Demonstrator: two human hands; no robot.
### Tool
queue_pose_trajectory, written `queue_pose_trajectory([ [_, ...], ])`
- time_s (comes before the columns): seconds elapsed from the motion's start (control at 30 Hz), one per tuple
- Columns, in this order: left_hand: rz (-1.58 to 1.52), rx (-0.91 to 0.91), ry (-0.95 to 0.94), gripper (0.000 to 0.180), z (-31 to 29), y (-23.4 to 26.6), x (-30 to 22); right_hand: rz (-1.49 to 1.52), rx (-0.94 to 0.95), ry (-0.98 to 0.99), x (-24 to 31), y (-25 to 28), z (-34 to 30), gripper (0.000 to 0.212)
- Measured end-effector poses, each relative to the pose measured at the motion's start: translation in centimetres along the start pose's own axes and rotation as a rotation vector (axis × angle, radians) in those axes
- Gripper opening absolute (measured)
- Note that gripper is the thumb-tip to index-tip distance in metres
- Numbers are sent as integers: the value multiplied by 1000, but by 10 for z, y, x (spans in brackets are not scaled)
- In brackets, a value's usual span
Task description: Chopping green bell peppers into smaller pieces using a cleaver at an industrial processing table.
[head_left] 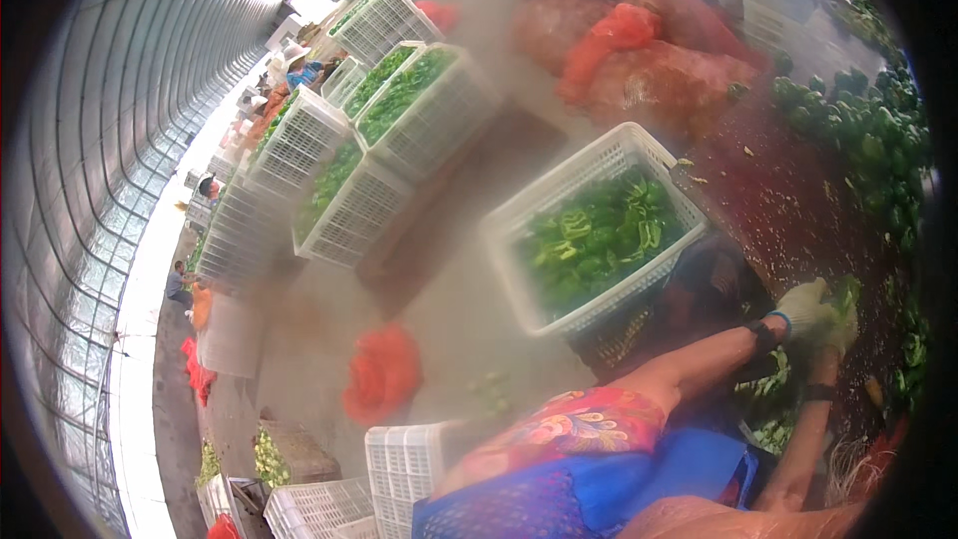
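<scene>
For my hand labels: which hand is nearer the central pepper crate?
Left. The left hand lies below-right of the pepper crate in view; the right hand farther right.

Peppers (599, 245) in basket (629, 282), sacks (649, 90) behind, crates (364, 220) left

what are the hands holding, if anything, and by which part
Something green seems held in the gloved hands; blur hides which part they grip.

2 hands (806, 311), 2 wristbands (763, 338), 8+ wht crates (359, 220)
</scene>
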State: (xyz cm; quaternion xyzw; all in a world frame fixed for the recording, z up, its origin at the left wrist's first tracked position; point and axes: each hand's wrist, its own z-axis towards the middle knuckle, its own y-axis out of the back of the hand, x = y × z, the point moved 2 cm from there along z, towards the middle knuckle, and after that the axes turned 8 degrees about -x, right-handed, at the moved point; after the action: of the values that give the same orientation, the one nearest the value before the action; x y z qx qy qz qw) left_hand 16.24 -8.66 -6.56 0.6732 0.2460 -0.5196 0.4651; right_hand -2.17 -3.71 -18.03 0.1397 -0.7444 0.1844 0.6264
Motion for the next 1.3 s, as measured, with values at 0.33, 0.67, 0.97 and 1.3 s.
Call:
queue_pose_trajectory([
  [0.33, 173, -352, 115, 42, 26, -54, 33, -652, 63, 641, -23, 21, 19, 42],
  [0.67, 410, 138, -96, 53, 61, -50, 44, -658, 92, 668, -25, -2, 23, 46],
  [0.97, 558, 102, 34, 48, 71, -72, 25, -554, 43, 342, -15, -1, 32, 49],
  [1.3, 612, 71, 27, 40, 74, -57, 6, -356, 9, 73, -9, -28, 44, 52],
])
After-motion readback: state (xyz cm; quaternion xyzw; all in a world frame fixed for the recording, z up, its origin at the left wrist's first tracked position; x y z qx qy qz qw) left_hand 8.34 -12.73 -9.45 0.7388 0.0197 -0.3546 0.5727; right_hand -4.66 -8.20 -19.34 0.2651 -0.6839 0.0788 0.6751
